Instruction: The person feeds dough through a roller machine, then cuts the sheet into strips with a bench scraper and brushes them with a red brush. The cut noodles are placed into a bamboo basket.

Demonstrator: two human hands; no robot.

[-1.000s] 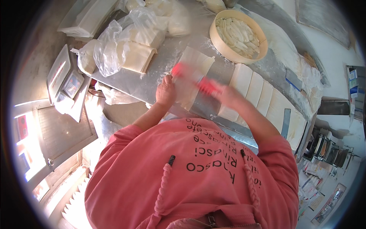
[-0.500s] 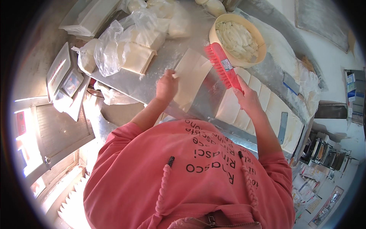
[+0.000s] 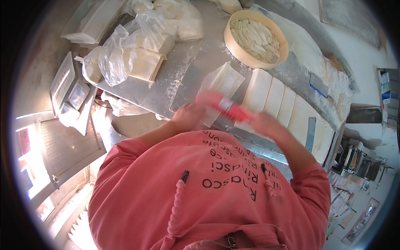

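My right hand (image 3: 266, 126) is wrapped round the handle of a red brush (image 3: 221, 104), smeared by motion. The brush slants over the near part of a thin, pale dough sheet (image 3: 225, 79) on the metal table. Beside the brush head, at the table's near edge, is my left hand (image 3: 188, 116); its fingers are blurred and partly hidden, so whether they grip anything is unclear. To the right of the sheet lie several flat, pale dough pieces (image 3: 270, 98) in a row.
A round, light wooden tub (image 3: 233, 43) with dough strips stands at the back. Plastic-bagged dough (image 3: 125, 50) and a folded dough sheet (image 3: 146, 66) lie far left, near a scale (image 3: 71, 89). A flat grey-blue bar (image 3: 311, 133) rests on the dough at right.
The red brush has swung down and left from its raised position, now over the dough sheet. My left hand has come nearer to me. The sheet lies farther right and looks narrower.
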